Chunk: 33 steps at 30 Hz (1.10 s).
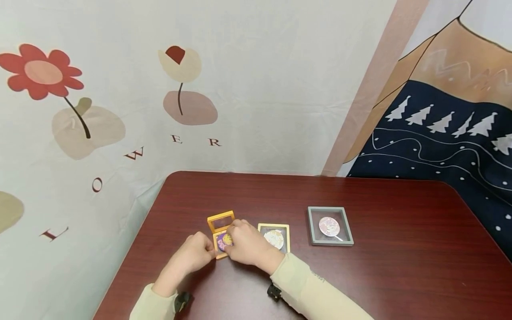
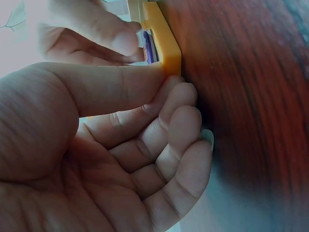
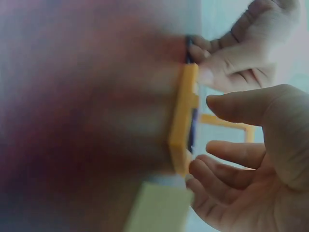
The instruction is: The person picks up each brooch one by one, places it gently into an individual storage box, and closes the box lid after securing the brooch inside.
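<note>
A small yellow display case (image 1: 221, 234) with a hinged window lid stands open on the table. In its base lies a round purple-and-yellow badge (image 1: 225, 240). My left hand (image 1: 196, 252) pinches the near left corner of the case between thumb and forefinger, as the left wrist view shows. Over the case's right side is my right hand (image 1: 248, 243). In the right wrist view its thumb (image 3: 231, 107) and forefinger are spread apart above the badge, and other fingers are by the case's edge. Whether they touch the badge is unclear.
Right of the case lies a pale yellow frame (image 1: 289, 235) with a round whitish badge, partly behind my right hand. Farther right is a grey frame (image 1: 349, 226) with a round pink badge. The dark red table (image 1: 400, 258) meets a printed cloth backdrop (image 1: 272, 89).
</note>
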Each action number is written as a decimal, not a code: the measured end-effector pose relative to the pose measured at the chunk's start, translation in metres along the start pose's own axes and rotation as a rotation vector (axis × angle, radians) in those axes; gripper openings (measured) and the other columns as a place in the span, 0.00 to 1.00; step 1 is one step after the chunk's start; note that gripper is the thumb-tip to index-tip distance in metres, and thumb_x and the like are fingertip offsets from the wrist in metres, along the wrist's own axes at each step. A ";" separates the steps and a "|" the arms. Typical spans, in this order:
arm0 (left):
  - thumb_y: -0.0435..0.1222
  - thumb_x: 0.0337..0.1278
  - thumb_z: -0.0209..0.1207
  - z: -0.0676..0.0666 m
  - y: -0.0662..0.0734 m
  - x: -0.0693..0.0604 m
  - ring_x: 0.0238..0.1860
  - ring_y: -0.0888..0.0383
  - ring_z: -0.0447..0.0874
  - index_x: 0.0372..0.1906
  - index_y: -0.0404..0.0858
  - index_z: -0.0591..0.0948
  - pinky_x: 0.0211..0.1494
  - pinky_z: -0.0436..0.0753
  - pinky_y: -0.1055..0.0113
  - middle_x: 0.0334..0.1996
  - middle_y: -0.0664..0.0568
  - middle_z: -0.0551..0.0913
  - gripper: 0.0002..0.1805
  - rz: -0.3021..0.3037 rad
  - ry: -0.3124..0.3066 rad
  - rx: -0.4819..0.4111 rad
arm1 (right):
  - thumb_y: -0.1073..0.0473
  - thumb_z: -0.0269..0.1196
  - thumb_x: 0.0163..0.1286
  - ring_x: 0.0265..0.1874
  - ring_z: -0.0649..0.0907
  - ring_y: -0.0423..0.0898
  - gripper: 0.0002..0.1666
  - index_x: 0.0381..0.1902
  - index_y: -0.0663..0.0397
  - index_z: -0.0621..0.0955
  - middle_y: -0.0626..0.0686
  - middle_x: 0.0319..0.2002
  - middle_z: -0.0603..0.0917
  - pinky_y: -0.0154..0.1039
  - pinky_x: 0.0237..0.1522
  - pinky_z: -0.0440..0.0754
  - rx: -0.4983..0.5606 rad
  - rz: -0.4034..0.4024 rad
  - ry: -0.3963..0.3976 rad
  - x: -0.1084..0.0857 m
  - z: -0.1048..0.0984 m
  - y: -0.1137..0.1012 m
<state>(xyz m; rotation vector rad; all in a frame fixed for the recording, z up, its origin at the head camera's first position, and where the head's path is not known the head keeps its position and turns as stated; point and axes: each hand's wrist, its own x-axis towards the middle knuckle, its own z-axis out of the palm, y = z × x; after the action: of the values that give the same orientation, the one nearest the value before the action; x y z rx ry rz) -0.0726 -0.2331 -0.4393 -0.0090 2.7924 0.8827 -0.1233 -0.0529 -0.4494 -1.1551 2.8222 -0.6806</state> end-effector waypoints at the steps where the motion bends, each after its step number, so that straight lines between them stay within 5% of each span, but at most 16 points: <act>1: 0.28 0.58 0.68 -0.001 0.000 0.000 0.15 0.63 0.64 0.08 0.41 0.77 0.21 0.63 0.68 0.07 0.64 0.64 0.24 -0.002 0.000 0.005 | 0.60 0.72 0.60 0.35 0.79 0.42 0.10 0.38 0.58 0.87 0.48 0.37 0.83 0.33 0.39 0.79 0.026 0.013 0.003 0.001 -0.004 0.001; 12: 0.30 0.60 0.69 -0.001 0.002 0.002 0.16 0.62 0.65 0.10 0.40 0.79 0.22 0.65 0.68 0.08 0.64 0.65 0.23 -0.046 -0.017 0.013 | 0.62 0.66 0.75 0.43 0.87 0.45 0.11 0.50 0.60 0.88 0.53 0.46 0.87 0.40 0.46 0.85 0.124 0.030 0.064 0.014 -0.051 0.021; 22: 0.31 0.60 0.69 -0.001 0.001 0.003 0.16 0.62 0.66 0.10 0.41 0.80 0.23 0.66 0.67 0.08 0.64 0.66 0.22 -0.034 -0.027 0.013 | 0.60 0.60 0.81 0.55 0.86 0.49 0.19 0.63 0.63 0.82 0.56 0.55 0.86 0.41 0.57 0.83 0.140 0.003 -0.024 0.022 -0.042 0.027; 33: 0.31 0.60 0.70 -0.005 -0.002 0.002 0.18 0.61 0.68 0.14 0.42 0.84 0.24 0.68 0.66 0.12 0.59 0.73 0.18 -0.033 -0.036 -0.007 | 0.59 0.62 0.80 0.49 0.87 0.45 0.11 0.51 0.57 0.88 0.51 0.47 0.89 0.39 0.53 0.83 0.145 -0.002 -0.014 0.017 -0.041 0.022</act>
<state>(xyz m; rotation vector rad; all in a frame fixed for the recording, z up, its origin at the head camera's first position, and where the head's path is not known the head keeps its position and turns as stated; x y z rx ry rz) -0.0759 -0.2374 -0.4364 -0.0406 2.7479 0.8766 -0.1574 -0.0347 -0.4187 -1.1340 2.7082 -0.8570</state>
